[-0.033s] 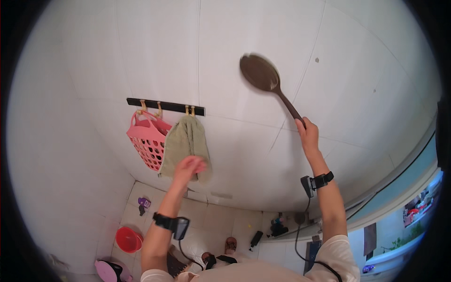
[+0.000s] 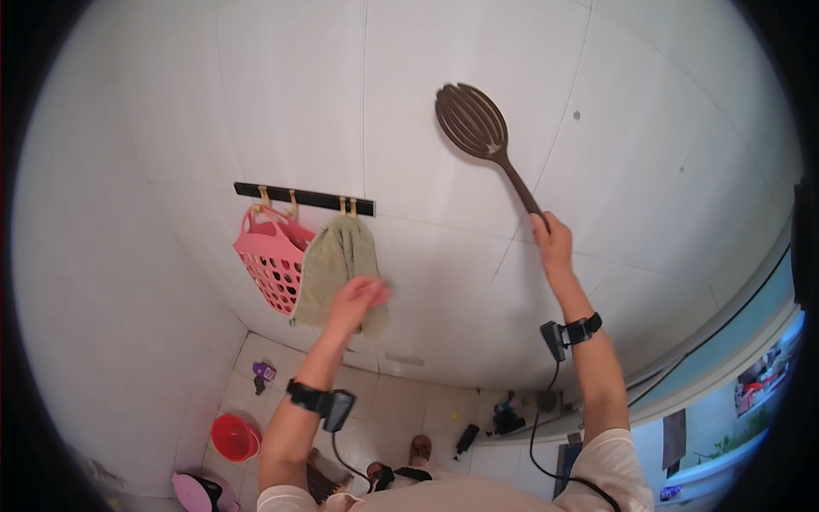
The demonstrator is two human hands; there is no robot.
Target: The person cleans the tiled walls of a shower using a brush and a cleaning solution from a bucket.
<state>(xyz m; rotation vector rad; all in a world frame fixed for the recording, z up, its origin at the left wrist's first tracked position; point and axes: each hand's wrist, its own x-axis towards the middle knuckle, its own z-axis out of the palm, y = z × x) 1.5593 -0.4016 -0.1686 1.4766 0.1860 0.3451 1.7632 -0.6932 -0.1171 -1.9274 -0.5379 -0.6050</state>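
Observation:
My right hand [image 2: 554,235] is raised and closed around the end of the handle of a brown paddle [image 2: 473,124]. Its oval head has long curved slots and a notched tip, and it is held up and tilted left before the white wall. My left hand [image 2: 360,299] is in front of the lower part of a grey-green towel [image 2: 328,264]; motion smears its fingers, and whether it touches the cloth cannot be told. Left of the towel hangs a pink perforated basket [image 2: 275,264], partly covered by it.
A black rail [image 2: 307,198] with gold hooks carries the towel and basket. Low at left are a red bucket [image 2: 235,438], a pink container [image 2: 198,492] and a purple bottle [image 2: 264,372]. Dark items [image 2: 509,416] stand near the right floor edge. A window [image 2: 734,418] opens at right.
The left hand has shifted slightly up and to the right across the towel. The paddle's head, blurred before, now shows its slots; the right hand has moved slightly left.

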